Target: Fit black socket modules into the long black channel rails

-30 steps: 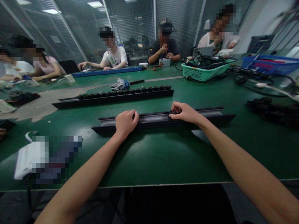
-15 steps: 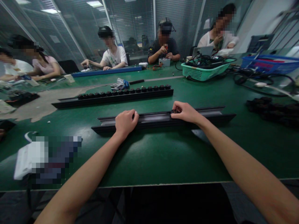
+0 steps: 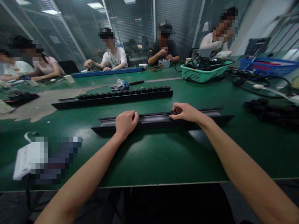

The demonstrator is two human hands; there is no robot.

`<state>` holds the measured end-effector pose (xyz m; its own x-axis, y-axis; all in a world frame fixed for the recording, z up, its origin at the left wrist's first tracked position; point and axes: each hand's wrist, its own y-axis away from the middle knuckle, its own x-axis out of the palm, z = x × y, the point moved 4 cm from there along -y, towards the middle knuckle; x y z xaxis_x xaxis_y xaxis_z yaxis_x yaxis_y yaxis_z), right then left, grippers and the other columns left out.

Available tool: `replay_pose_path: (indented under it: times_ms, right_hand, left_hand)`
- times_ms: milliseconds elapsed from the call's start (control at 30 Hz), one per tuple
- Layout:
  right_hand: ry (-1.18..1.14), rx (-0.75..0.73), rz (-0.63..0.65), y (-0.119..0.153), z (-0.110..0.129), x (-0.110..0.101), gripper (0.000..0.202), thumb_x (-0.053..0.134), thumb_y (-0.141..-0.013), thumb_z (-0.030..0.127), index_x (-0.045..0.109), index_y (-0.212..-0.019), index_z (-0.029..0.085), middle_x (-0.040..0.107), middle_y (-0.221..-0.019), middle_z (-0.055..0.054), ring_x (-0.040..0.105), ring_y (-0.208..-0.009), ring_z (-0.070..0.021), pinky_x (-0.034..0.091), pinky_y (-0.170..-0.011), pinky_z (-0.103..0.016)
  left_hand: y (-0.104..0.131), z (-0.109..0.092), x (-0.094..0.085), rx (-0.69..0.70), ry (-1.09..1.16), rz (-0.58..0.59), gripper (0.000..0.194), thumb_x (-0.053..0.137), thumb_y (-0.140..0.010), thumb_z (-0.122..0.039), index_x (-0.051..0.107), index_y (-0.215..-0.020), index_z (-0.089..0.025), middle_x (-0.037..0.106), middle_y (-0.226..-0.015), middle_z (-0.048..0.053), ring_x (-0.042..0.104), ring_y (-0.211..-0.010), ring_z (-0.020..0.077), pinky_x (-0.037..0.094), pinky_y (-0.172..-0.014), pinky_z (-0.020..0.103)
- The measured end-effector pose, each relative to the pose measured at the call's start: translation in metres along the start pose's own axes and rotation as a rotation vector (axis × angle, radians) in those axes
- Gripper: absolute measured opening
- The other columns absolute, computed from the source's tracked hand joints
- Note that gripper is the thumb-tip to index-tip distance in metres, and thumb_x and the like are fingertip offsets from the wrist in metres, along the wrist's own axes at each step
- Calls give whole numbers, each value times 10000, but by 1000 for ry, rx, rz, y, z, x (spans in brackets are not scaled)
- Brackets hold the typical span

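Note:
A long black channel rail with a pale inside lies across the table before me. My left hand is closed around its left part, thumb on the near upper edge. At the right of the rail's middle, my right hand grips a small black part with reddish-brown bits, held at the rail's open top. The fingers partly hide that part. Farther back lies a second black rail, with several round black parts lined up in it.
A pile of black parts lies at the right. A green basket of cables and a blue basket stand behind it. Gloves lie beyond the far rail. A white object is at the left front. Several people sit opposite.
My right hand has tilted slightly with the black part, showing more of its reddish-brown bits. My left hand stays on the rail. The co-worker at far right has shifted.

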<state>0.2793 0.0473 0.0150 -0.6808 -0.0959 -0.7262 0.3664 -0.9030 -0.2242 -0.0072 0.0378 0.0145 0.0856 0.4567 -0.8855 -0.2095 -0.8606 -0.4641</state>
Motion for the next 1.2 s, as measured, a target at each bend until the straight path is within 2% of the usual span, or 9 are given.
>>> replay_pose_path:
  times_ms: [167, 267, 467, 567, 667, 1200]
  right_hand:
    - [-60, 42, 137, -3, 0, -8, 431, 775, -642, 557, 587, -803, 204, 541, -693, 20, 485, -661, -148, 340, -616, -288]
    - [-33, 4, 161, 0, 2, -9, 408, 744, -694, 569, 597, -822, 211, 546, -723, 15, 481, -672, -148, 349, -625, -285]
    - [133, -180, 30, 12, 2, 1, 292, 627, -843, 490, 607, -943, 216, 582, -793, -21, 511, -739, -181, 368, -703, -309]
    - [226, -249, -69, 17, -1, 7, 276, 579, -884, 457, 612, -1005, 210, 645, -929, -76, 543, -859, -223, 377, -800, -349]
    - [309, -242, -125, 19, -5, 11, 299, 546, -904, 458, 613, -1047, 204, 661, -1005, -103, 547, -926, -251, 371, -846, -377]
    - [331, -223, -187, 19, -11, 10, 239, 554, -888, 415, 596, -971, 195, 652, -925, -88, 558, -880, -248, 399, -822, -377]
  left_hand:
    - [1, 0, -2, 2, 6, 6, 402, 321, -997, -395, 651, -851, -221, 710, -867, 67, 628, -792, 209, 324, -619, 304]
    - [2, 0, -3, 0, 3, 7, 406, 317, -998, -399, 651, -851, -221, 709, -864, 69, 627, -788, 210, 322, -615, 304]
    - [2, -1, -4, 9, 7, 6, 404, 313, -999, -392, 647, -851, -221, 706, -857, 64, 623, -780, 206, 309, -606, 307]
    - [2, -1, -3, 16, 14, -8, 402, 317, -998, -393, 642, -840, -219, 699, -845, 63, 616, -767, 205, 298, -602, 311]
    - [1, -1, -1, 16, 11, -13, 401, 320, -998, -393, 637, -826, -216, 690, -827, 63, 612, -755, 204, 288, -598, 313]
    - [-3, -3, 3, 3, -12, -14, 390, 329, -995, -386, 647, -844, -217, 678, -811, 57, 619, -758, 200, 287, -594, 302]
